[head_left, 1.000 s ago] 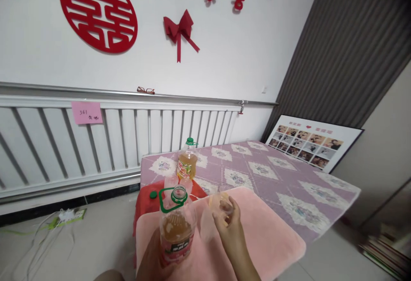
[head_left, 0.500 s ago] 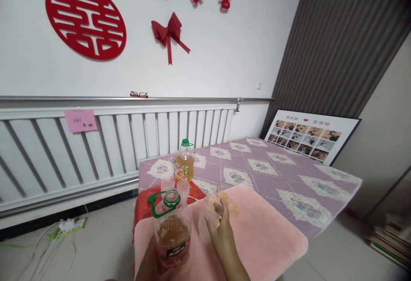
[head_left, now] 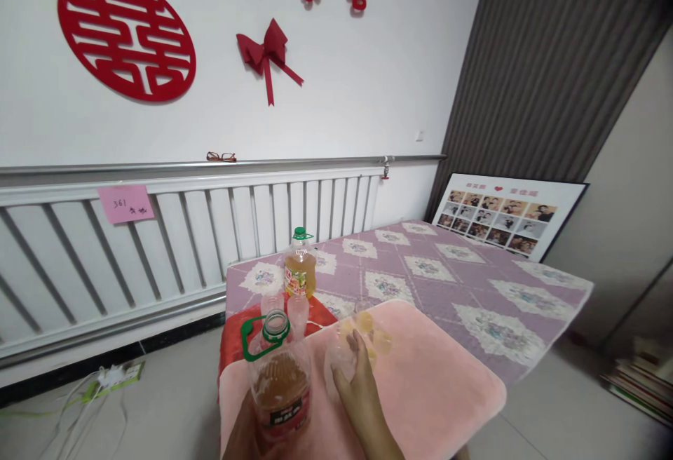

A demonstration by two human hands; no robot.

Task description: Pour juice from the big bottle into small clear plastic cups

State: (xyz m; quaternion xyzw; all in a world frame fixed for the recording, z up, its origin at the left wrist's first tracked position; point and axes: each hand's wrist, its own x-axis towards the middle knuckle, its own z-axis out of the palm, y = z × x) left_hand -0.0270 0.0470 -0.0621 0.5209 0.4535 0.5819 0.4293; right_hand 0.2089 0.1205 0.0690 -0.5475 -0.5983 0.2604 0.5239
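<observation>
My left hand (head_left: 242, 435) is wrapped round the base of an uncapped plastic bottle (head_left: 278, 379) of amber liquid with a green ring handle, standing upright on the pink mat (head_left: 420, 390). My right hand (head_left: 355, 390) rests with its fingers against a clear plastic cup (head_left: 336, 360); two more small cups of yellow liquid (head_left: 374, 330) stand just beyond its fingertips. Whether the fingers close round the cup is hard to make out. A second, capped bottle (head_left: 300, 265) stands further back, with two empty clear cups (head_left: 287, 304) in front of it on a red cloth (head_left: 239, 337).
A purple patterned bedspread (head_left: 452, 292) covers the surface to the right. A white radiator cover (head_left: 184, 228) with a pink note (head_left: 126, 203) runs along the wall; glasses (head_left: 221, 157) lie on its ledge. A framed photo collage (head_left: 505, 216) leans at the right. Cables (head_left: 89, 390) lie on the floor.
My right hand has lowered the cup it held up to the pink mat and now lies flatter beside it. The view has drifted right. The left hand and bottle stayed put.
</observation>
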